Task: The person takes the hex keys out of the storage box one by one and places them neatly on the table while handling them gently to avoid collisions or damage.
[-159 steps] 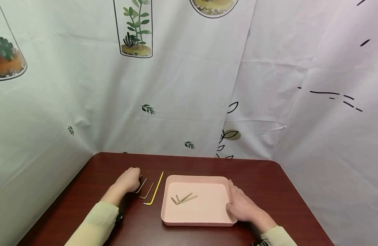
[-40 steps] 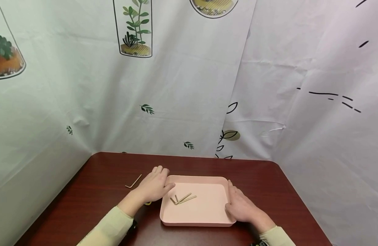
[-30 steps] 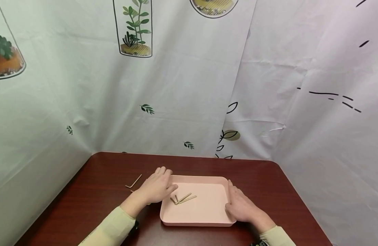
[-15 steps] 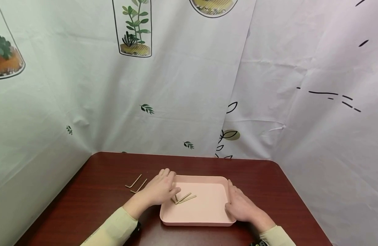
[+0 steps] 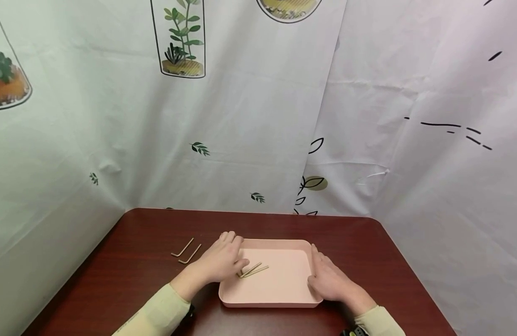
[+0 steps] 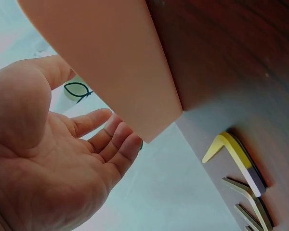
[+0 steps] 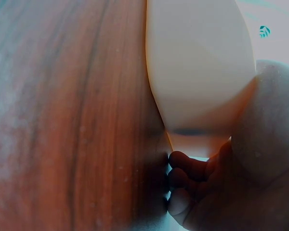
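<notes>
A pink tray (image 5: 279, 284) stands on the dark red table, with several brass-coloured hex keys (image 5: 255, 271) lying in its left part. My left hand (image 5: 222, 257) is over the tray's far left corner, partly covering those keys. In the left wrist view its fingers are loosely bent, apart from the tray's outer wall, and its thumb passes behind the rim; no object is in the palm. My right hand (image 5: 329, 279) grips the tray's right side, with its thumb over the rim and bent fingers outside, as the right wrist view shows.
Two brass-coloured hex keys, a left one (image 5: 184, 248) and a right one (image 5: 191, 255), lie on the table left of the tray. A yellow hex key (image 6: 233, 153) beside them shows in the left wrist view. White patterned cloth (image 5: 241, 116) hangs behind the table.
My left hand has moved from the hex keys on the table to the tray's left corner, drifting slightly right in the last second. My right hand stays on the tray.
</notes>
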Demonstrator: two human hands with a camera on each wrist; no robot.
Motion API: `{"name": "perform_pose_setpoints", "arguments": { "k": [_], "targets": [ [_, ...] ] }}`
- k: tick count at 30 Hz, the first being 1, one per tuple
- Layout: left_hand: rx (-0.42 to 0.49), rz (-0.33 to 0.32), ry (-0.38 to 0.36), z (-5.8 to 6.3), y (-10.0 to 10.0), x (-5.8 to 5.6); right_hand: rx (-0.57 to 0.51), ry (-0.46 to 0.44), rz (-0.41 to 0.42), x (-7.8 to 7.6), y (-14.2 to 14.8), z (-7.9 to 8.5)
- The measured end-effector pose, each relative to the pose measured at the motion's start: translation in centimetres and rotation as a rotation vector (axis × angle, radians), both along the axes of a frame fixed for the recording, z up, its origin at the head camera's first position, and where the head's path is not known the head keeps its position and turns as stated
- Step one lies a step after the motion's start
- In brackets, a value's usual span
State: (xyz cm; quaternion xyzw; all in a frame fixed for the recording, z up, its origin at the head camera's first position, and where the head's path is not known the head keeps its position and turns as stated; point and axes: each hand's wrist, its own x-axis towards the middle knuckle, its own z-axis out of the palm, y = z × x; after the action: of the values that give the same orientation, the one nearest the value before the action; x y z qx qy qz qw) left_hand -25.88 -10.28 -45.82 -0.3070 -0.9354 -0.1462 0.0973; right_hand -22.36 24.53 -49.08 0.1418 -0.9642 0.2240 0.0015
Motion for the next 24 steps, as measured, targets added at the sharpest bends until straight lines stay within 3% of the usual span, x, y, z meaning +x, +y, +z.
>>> {"name": "perform_pose_setpoints", "arguments": {
  "k": [15,24],
  "targets": [
    [-0.014,-0.039,-0.048,-0.4,1.3,-0.1,-0.005,-0.022,-0.001,-0.1,0.1,0.0],
    [-0.05,-0.099,-0.023,-0.9,1.8,0.1,-0.006,-0.017,-0.002,-0.1,0.1,0.0]
  ]
}}
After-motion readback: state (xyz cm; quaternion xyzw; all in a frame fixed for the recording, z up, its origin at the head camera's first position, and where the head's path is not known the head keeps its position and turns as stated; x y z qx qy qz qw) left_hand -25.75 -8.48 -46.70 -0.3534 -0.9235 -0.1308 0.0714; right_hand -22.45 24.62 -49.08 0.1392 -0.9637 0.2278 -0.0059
